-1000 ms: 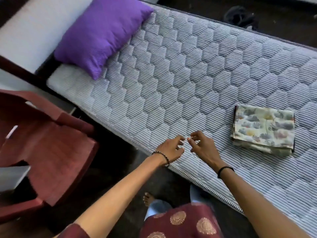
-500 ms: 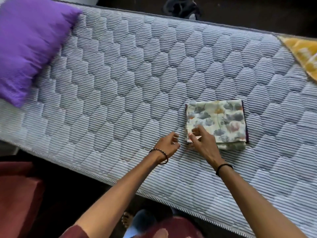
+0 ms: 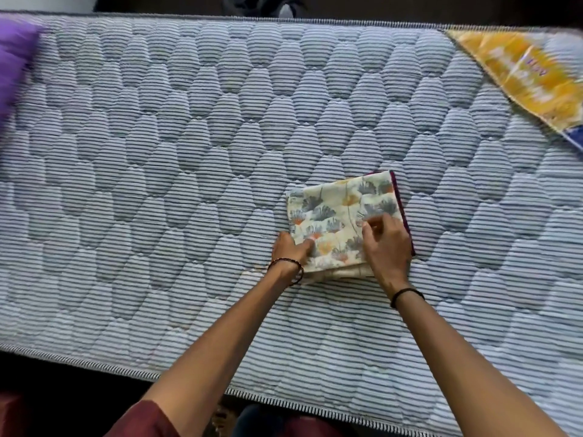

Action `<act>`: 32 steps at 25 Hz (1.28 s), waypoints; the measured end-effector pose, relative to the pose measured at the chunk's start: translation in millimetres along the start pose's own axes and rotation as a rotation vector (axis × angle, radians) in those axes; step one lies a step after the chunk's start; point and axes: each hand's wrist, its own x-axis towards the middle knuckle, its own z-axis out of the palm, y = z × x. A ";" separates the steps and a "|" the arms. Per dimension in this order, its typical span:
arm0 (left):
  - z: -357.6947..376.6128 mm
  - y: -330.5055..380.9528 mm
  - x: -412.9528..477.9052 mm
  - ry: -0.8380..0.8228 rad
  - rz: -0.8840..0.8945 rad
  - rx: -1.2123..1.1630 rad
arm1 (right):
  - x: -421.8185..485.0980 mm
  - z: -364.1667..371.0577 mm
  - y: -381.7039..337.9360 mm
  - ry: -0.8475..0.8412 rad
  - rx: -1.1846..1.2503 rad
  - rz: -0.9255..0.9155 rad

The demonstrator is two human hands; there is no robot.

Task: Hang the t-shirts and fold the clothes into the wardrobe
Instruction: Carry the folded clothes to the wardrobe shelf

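The folded cloth [image 3: 331,205] lies on the bed [image 3: 189,152], right of centre in the frame. The left grip [image 3: 288,249] is closed on its lower-left corner. The right grip [image 3: 386,247] rests bent fingers on top; whether it pinches, I cannot tell. To lift it well, slide both underneath and keep the stack level so the folds hold.

Cream folded cloth [image 3: 334,216] with grey and orange leaf print, maroon trim; grey-striped quilted mattress [image 3: 157,152]; purple pillow [image 3: 15,64]; yellow packet [image 3: 530,74].
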 end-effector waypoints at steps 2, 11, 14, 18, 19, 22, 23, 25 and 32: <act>8.2 0.2 7.9 0.028 -0.024 -0.027 | 7.4 0.6 6.8 0.068 -0.082 0.013; 6.0 -2.5 35.1 -0.075 -0.096 -0.223 | 26.4 14.8 26.2 -0.049 -0.188 0.206; -6.6 13.3 21.2 -0.165 -0.150 -0.338 | 35.9 15.2 24.8 -0.022 -0.185 0.220; -7.4 15.3 16.5 -0.243 -0.168 -0.540 | 46.9 6.4 19.5 -0.009 0.032 0.338; -9.3 12.6 14.8 -0.264 -0.165 -0.587 | 47.0 4.6 17.7 -0.030 0.087 0.358; -20.8 -5.3 25.8 -0.270 -0.158 -0.597 | 42.3 9.5 8.8 -0.158 0.154 0.310; -27.2 -8.9 25.4 -0.245 -0.164 -0.575 | 40.0 12.3 4.1 -0.200 0.159 0.293; -42.7 -22.3 26.8 -0.215 -0.161 -0.553 | 33.2 21.7 -5.5 -0.284 0.174 0.278; -95.9 -69.2 14.6 -0.162 -0.096 -0.556 | 2.4 52.4 -43.8 -0.540 0.437 0.292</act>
